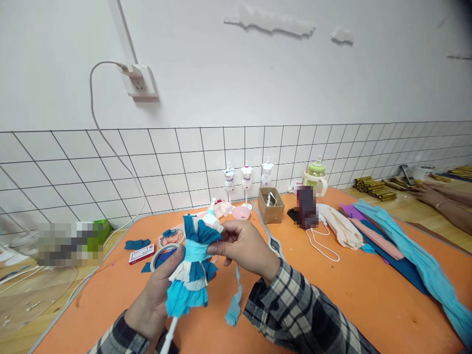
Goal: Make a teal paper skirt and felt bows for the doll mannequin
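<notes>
A small dress form (195, 268) on a white stem wears layers of blue, teal and white crepe paper, with a light-blue band round its waist. My left hand (157, 290) grips it from the left, thumb on the band's left edge. At the band's right side, the thumb and index finger of my right hand (245, 246) pinch the paper. A loose light-blue strip (235, 300) hangs below my right hand. Tape rolls (162, 255), a red-and-white box (142, 254) and teal scraps (137, 244) lie left of the dress form.
Three mini dress forms (247, 177) stand by the wall, near a cardboard box (271, 209) and a pink bowl (241, 213). A bottle (316, 177), a dark phone-like object (307, 206) and crepe paper strips (413, 246) are at right. Another person's hands (438, 196) rest far right.
</notes>
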A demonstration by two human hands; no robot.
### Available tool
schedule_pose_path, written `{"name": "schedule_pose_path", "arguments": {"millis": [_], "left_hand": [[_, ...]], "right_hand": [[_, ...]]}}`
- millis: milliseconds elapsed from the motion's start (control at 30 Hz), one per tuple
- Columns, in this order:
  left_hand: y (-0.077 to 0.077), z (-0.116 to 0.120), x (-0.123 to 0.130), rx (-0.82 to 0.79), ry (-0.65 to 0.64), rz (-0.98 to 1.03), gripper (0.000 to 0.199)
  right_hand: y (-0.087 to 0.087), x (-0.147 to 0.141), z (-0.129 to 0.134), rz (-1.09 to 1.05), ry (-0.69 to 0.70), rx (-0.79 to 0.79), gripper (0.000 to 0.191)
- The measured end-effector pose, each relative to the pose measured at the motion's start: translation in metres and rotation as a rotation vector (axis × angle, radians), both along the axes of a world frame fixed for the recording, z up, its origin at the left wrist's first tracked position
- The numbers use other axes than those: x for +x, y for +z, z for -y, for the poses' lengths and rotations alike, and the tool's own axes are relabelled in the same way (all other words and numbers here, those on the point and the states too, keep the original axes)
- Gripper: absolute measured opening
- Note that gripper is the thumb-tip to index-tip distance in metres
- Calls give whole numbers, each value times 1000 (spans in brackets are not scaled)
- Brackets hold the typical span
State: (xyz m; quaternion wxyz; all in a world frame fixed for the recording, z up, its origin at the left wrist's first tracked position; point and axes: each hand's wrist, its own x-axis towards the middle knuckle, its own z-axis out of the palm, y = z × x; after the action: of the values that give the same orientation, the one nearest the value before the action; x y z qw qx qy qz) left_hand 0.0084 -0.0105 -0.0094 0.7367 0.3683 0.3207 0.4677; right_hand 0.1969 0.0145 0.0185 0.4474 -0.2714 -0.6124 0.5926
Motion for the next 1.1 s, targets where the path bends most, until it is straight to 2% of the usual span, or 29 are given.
{"name": "schedule_pose_path", "arguments": {"millis": [133,233,300,400,467,533,667,733,833,900,1100], "left_hand": [[-9,-4,2,-98,31,9,50],[-17,-7,5,-122,16,-3,54],[-21,-7,6,-119,-3,-20,57],[-19,-7,5,-55,-70,-116,58],[-12,-7,4,14,-94,-212,55],[-2,-9,2,101,-47,-282,51],[15,-9,-3,412,286,-401,55],[20,-5,-6,558,372,-557,51],[22,1,-9,596,430,-817,36],[23,2,-11,589,430,-915,28],[30,-1,-18,587,462,-961,22]], "right_hand": [[-3,-3,1,83,56,-45,43],[-7,-3,1,84,195,-92,46],[-10,-3,0,34,274,-120,46],[-11,-3,-1,-38,297,-156,46],[-10,-2,-3,-54,254,-170,47],[-8,-1,-4,-53,161,-139,46],[-4,1,-6,23,-88,-11,36],[-2,1,-6,69,-155,14,32],[-2,0,-5,94,-171,16,31],[-1,0,-4,100,-193,18,32],[-1,4,-6,96,-212,8,31]]}}
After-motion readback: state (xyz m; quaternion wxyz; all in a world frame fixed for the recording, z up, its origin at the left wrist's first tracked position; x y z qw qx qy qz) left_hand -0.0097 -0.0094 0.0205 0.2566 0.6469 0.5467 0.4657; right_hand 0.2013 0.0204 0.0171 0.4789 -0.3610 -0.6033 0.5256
